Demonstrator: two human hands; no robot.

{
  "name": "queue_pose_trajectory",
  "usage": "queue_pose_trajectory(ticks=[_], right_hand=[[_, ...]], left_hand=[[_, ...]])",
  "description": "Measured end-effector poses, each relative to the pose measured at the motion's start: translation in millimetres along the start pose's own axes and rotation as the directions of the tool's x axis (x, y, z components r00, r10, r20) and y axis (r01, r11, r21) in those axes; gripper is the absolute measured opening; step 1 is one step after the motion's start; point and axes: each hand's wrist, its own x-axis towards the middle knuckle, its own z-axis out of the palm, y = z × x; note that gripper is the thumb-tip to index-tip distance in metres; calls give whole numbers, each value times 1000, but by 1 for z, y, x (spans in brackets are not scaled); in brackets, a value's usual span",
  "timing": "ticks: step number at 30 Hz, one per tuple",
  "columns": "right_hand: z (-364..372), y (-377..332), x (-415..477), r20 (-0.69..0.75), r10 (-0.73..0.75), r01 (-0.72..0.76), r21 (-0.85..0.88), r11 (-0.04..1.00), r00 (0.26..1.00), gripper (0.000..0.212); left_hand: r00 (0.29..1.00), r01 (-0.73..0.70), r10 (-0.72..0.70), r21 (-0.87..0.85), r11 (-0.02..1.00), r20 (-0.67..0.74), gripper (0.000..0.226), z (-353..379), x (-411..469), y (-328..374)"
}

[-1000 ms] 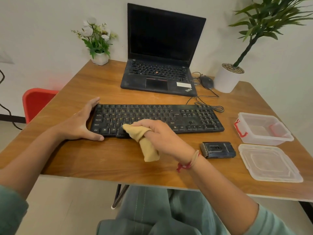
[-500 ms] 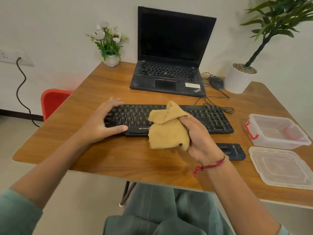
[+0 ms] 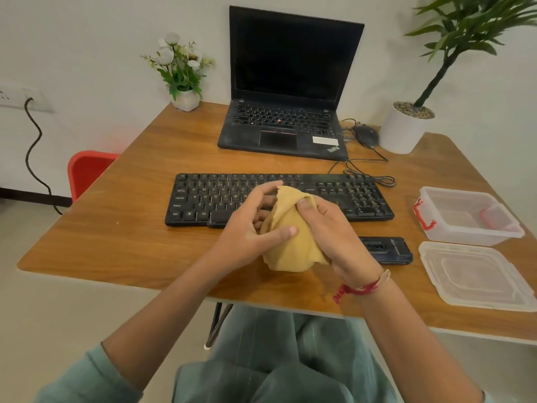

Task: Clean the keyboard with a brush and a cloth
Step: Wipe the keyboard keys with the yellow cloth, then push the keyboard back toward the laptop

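Place: small office or home work corner; I cannot tell which.
Desk: wood-grain desk [image 3: 122,228] against a plain white wall; I sit at its near edge.
Computing: open black laptop [image 3: 287,82] at the back, screen dark; wired keyboard [image 3: 209,196] before it; mouse [image 3: 366,134] by the laptop's right corner.
Decor: flowers in a small white pot [image 3: 186,98] back left; leafy potted plant [image 3: 406,129] back right.
Fittings: wall socket [image 3: 17,97] with black cable; red chair [image 3: 87,170] at desk's left.

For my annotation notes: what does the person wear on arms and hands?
The sleeves are grey-green; the left sleeve ends near the elbow, the right sleeve barely shows. The right wrist carries a red thread with a tassel and a pale beige band. The left hand and right hand show no rings.
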Motion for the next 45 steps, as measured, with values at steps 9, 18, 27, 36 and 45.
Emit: queue_pose_trajectory(ticks=[9, 18, 27, 36, 45], right_hand=[[-16, 15, -7, 41, -83, 89, -170, 981, 996, 21], [-43, 25, -13, 91, -26, 48, -253, 966, 996, 30], [-52, 13, -13, 92, -9, 26, -186, 982, 996, 64], [-48, 25, -13, 172, -53, 109, -335, 936, 984, 18], [-87, 26, -22, -92, -118, 46, -565, 824, 989, 21]], left_hand=[[989, -95, 106, 106, 990, -105, 18, 25, 14, 0], [973, -60, 83, 110, 992, -216, 36, 28, 14, 1], [966, 0, -3, -10, 1000, -260, 9, 18, 17, 12], [970, 35, -17, 73, 997, -242, 25, 7, 22, 9], [1000, 29, -27, 220, 975, -12, 9, 33, 23, 16]])
